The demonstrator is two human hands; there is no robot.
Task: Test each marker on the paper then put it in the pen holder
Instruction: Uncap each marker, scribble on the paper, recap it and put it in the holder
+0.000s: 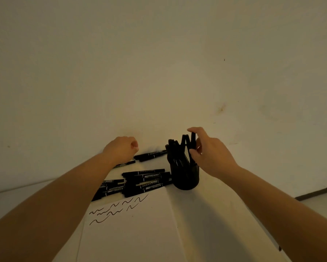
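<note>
Right hand [209,154]: pinches a marker [193,140] upright over the holder [187,174], to drop it in.
Left hand [121,148]: curled, seemingly empty, at 9 o'clock of holder.
Pile [140,180]: untested, beside paper [140,233].

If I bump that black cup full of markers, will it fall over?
Maybe. The pen holder looks tall and narrow, with markers sticking out above its rim, so it is probably top-heavy. Its mesh wall looks light, so it may slide or tip.
</note>
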